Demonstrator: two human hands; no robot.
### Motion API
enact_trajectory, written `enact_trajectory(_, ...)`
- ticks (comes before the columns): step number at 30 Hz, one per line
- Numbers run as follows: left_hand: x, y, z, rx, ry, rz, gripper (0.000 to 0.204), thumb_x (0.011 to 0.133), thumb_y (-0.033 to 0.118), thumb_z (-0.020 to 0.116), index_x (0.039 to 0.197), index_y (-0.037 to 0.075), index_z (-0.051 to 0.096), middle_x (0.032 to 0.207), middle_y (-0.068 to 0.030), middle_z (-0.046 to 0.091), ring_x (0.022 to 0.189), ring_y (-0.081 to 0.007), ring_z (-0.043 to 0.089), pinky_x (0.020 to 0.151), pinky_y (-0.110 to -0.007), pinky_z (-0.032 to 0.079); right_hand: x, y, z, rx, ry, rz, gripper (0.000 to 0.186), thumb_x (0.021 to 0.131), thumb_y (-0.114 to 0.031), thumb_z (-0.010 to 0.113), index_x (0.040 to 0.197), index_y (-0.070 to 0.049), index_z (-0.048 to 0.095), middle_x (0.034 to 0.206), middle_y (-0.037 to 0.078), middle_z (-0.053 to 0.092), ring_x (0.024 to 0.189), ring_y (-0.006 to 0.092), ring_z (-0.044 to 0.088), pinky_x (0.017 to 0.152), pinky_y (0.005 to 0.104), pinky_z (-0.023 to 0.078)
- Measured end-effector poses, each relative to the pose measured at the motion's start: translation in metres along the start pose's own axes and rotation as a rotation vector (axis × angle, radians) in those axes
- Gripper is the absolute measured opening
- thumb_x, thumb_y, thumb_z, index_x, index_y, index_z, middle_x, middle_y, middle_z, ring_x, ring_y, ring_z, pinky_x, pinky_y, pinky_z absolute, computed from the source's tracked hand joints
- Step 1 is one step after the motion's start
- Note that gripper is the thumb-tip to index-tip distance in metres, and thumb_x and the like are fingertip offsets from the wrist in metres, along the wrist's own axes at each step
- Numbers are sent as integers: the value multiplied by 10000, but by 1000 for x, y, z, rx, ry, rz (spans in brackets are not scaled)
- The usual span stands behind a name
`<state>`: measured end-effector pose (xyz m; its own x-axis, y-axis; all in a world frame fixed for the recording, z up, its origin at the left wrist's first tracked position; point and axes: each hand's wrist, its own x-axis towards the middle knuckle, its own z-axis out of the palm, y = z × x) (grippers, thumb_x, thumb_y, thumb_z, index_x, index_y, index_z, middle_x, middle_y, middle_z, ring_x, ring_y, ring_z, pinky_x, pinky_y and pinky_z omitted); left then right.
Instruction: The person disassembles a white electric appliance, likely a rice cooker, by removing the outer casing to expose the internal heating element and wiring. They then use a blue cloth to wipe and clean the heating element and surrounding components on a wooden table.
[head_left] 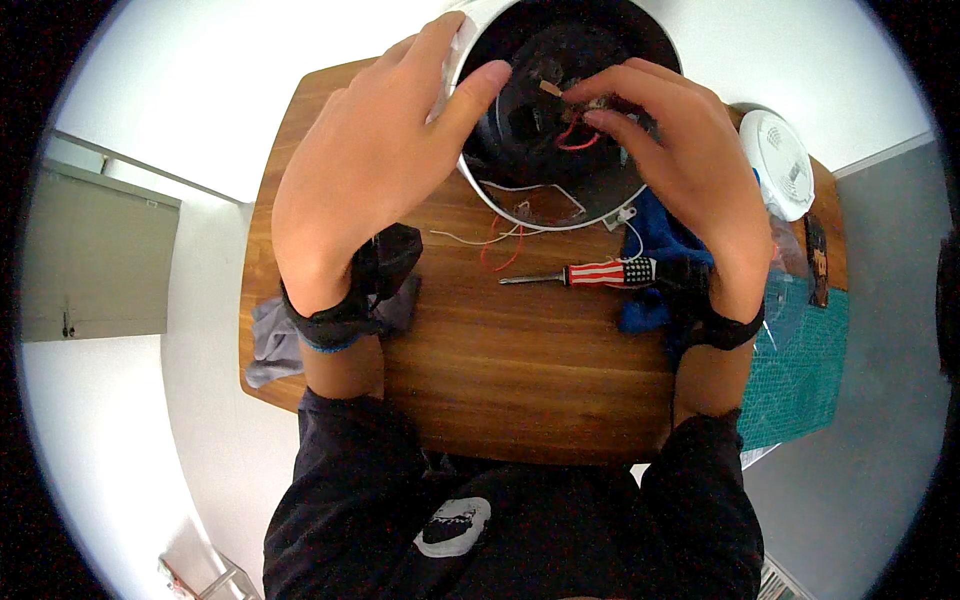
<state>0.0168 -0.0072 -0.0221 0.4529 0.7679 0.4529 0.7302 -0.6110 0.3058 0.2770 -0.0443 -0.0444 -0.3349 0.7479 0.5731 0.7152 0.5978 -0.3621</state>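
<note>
A round white housing [562,228] with a dark inside stands at the far side of the table. My left hand [365,150] is closed over its left wall, the fingers outside and the thumb across the rim. Inside the opening, my right hand [690,140] has thumb and index finger nearly together in a pinch. What lies between them is too small and dark to make out. A red wire [577,147] loops just below those fingertips, and a small tan piece [550,89] sits beside the index fingertip. Loose thin wires [500,236] trail below the rim.
On the wooden table [520,380] lies a screwdriver [610,273] with a striped handle, near a blue cloth [642,315]. A grey cloth [275,345] is at the left. To the right are a white round device [775,165] and a green cutting mat [800,370].
</note>
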Motion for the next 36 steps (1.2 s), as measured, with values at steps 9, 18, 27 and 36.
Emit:
enact_trajectory(9, 0, -4, 4, -58, -5, -19, 558, 1119, 433, 574, 1399, -47, 627, 1073, -300, 754, 1048, -497, 727, 896, -531, 573, -2, -8, -1, 11, 99, 174, 193, 902, -186, 759, 1028, -41, 762, 967, 199, 762, 883, 399, 749, 809, 453, 593)
enact_trajectory(18, -1, -4, 0, -97, 8, 1, 403, 1141, 363, 553, 1155, -29, 642, 888, -310, 708, 891, -534, 684, 740, -567, 530, -4, -8, 1, 14, 104, 145, 274, 913, -196, 735, 1106, -5, 773, 964, 235, 742, 890, 399, 746, 820, 450, 594)
enact_trajectory(27, -3, -9, 3, -86, 7, 5, 438, 1141, 379, 553, 1045, -41, 636, 870, -315, 702, 861, -542, 675, 720, -577, 520, -4, -15, -1, -31, -23, 95, 217, 937, -166, 691, 1050, -3, 779, 984, 213, 711, 919, 431, 713, 841, 498, 582)
enact_trajectory(36, -3, 5, -7, -58, -127, -77, 415, 1159, 347, 539, 1343, -12, 634, 892, -254, 706, 806, -412, 672, 798, -457, 529, -3, -4, 12, -97, -5, 29, 223, 997, -208, 697, 1100, -27, 778, 1012, 222, 743, 961, 439, 727, 865, 499, 587)
